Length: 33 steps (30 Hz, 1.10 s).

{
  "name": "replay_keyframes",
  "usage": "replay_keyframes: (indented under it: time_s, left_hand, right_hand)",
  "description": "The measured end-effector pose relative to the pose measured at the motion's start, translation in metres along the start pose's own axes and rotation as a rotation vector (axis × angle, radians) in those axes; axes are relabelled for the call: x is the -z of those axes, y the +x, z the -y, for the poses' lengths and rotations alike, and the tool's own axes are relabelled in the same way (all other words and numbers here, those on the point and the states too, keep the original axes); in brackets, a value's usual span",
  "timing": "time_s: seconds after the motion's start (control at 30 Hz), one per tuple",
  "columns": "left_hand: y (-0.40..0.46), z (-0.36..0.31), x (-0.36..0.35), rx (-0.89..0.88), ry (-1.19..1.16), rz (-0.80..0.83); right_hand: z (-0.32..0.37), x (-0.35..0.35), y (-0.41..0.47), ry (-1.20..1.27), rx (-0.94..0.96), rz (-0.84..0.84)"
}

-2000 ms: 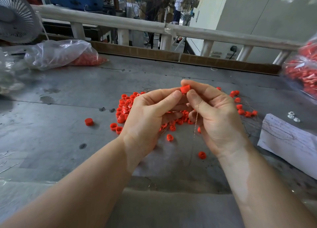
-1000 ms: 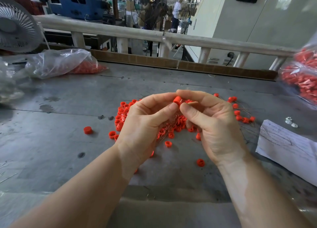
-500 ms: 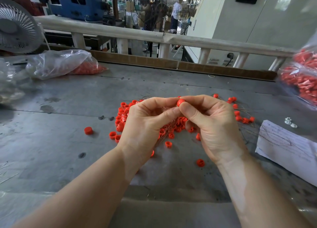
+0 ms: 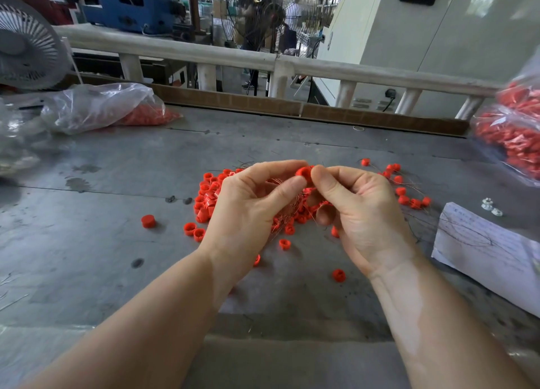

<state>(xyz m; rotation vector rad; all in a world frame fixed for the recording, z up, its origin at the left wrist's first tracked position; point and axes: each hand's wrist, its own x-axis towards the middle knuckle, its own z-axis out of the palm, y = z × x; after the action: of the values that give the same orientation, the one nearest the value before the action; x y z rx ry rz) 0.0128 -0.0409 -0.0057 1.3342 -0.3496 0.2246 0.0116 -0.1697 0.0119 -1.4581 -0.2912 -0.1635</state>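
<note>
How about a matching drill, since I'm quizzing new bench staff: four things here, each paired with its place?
Things:
1. held red cap
2. lone red cap
3. slumped clear bag
4. paper sheet

Places:
a. far left on the table
b. right of the right hand
c. pinched between left hand and right hand
d. alone, left of the red pile

Pairs: 1-c, 2-d, 3-a, 4-b

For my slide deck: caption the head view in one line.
Left hand and right hand pinch one red cap above a pile of red caps on a grey worktable.
</note>
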Motion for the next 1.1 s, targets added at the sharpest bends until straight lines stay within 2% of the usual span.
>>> replay_keyframes:
  time_s: [0.13, 0.3, 0.57, 0.83, 1.1]
  left_hand:
    - [0.003, 0.003, 0.004, 0.091, -0.154, -0.037]
    - [0.002, 0.003, 0.002, 0.125, -0.189, -0.013]
    - [0.003, 0.003, 0.000, 0.173, -0.209, -0.045]
    - [0.010, 0.004, 0.007, 0.222, -0.399, -0.173]
    - [0.019, 0.004, 0.019, 0.224, -0.525, -0.330]
  right_hand:
    - [-0.002, 0.001, 0.001, -0.062, 0.000, 0.063]
    - [-0.007, 0.002, 0.003, -0.227, 0.129, 0.072]
    - [-0.009, 0.004, 0.005, -0.353, 0.203, 0.086]
    - [-0.010, 0.011, 0.007, -0.512, 0.235, 0.040]
    - [-0.011, 0.022, 0.010, -0.703, 0.280, -0.132]
